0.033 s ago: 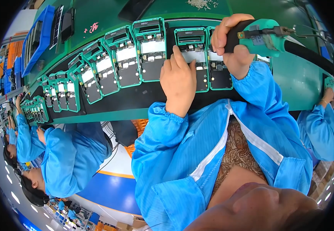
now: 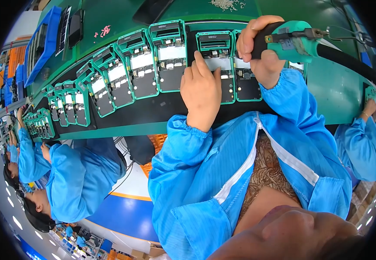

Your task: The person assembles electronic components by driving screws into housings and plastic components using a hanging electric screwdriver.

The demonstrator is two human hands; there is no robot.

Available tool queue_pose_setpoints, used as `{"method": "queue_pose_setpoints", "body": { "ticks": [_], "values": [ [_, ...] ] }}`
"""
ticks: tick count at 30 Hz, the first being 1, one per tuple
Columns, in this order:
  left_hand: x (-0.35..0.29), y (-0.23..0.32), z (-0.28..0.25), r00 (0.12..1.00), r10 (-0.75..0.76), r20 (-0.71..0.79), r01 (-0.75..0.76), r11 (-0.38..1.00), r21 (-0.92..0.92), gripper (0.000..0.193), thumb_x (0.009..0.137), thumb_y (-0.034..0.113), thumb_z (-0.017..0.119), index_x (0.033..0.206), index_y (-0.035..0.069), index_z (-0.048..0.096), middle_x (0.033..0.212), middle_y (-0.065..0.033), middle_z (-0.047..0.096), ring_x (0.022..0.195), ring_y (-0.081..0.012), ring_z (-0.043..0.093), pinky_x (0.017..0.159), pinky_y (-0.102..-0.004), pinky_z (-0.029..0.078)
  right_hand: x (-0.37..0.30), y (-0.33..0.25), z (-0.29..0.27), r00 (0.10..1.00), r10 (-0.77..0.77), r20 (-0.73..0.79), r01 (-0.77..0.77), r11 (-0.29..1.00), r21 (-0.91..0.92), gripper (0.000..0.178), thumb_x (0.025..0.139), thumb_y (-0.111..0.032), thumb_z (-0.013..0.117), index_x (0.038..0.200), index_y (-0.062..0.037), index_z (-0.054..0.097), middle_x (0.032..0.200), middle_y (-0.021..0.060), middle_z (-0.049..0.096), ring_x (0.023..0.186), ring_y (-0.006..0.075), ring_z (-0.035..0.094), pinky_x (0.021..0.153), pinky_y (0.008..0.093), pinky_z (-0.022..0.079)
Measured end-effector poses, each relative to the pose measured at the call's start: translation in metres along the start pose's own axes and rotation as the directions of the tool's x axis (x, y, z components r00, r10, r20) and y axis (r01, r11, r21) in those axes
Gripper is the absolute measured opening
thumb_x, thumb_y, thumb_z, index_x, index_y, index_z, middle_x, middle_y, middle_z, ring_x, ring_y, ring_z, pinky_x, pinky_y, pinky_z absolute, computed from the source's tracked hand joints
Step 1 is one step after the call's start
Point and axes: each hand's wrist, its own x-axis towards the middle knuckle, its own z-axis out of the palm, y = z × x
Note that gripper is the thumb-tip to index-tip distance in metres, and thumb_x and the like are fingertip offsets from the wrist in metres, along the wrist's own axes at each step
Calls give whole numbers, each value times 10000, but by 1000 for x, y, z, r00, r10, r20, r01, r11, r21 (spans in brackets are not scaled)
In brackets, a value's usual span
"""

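The right hand (image 2: 268,67) is wrapped around the black grip of a teal-and-black handheld tool (image 2: 292,45), above the right part of the counter (image 2: 335,104); its long axis runs left to right, the teal end pointing right, toward a thick black cable (image 2: 352,65). The left hand (image 2: 201,89), index finger and thumb apart, lies at a green-framed phone assembly (image 2: 217,42), which points lengthwise away from the person on a black mat (image 2: 149,113).

Bright, even light, ceiling lamps (image 2: 17,222) glowing at lower left, edges strongly bent (corners black)
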Motion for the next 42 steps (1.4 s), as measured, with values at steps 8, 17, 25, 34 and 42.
{"method": "queue_pose_setpoints", "body": {
  "ticks": [8, 17, 25, 34, 42],
  "values": [
    [2, 1, 2, 1000, -15, -21, 16, 1000, 26, 638, 742, 193, 676, 1229, -113, 400, 984, -176, 570, 824, -286, 539, 705, -356, 463, -3, 9, -2, 998, 58, -4, -58, 998, 28, 536, 758, -438, 704, 1041, -55, 458, 694, 67, 498, 509, 115, 453, 462, 253, 395],
    [2, 1, 3, 1000, -22, 0, 22, 1000, -4, 656, 740, 197, 677, 1232, -125, 387, 988, -189, 564, 825, -297, 536, 700, -364, 461, -8, 19, 0, 992, 126, -15, -126, 992, -24, 515, 736, -403, 727, 985, -40, 458, 684, 63, 496, 513, 116, 451, 450, 237, 392],
    [-5, 5, 6, 998, -36, -59, 35, 999, -20, 646, 741, 201, 666, 1221, -131, 389, 1005, -200, 546, 857, -316, 524, 719, -393, 454, -12, 19, 0, 988, 153, 18, -153, 988, -15, 492, 751, -388, 708, 990, -43, 451, 690, 58, 493, 525, 113, 451, 450, 240, 391],
    [-4, 13, 13, 972, -165, -169, 127, 968, -217, 620, 758, 278, 675, 1148, -142, 439, 1021, -256, 558, 943, -391, 514, 800, -445, 430, -3, -31, -24, 987, -157, -24, 158, 954, 255, 481, 776, -372, 678, 1055, -44, 462, 684, 66, 482, 537, 135, 459, 468, 269, 392],
    [-7, 8, 4, 999, 44, 32, -45, 999, 4, 593, 787, 290, 648, 1159, -118, 430, 957, -254, 552, 921, -413, 523, 758, -459, 453, -26, -85, -58, 965, -179, -193, 176, 984, -34, 586, 764, -561, 637, 1033, -78, 444, 653, 20, 450, 493, 97, 418, 423, 238, 330]
  ]
}}
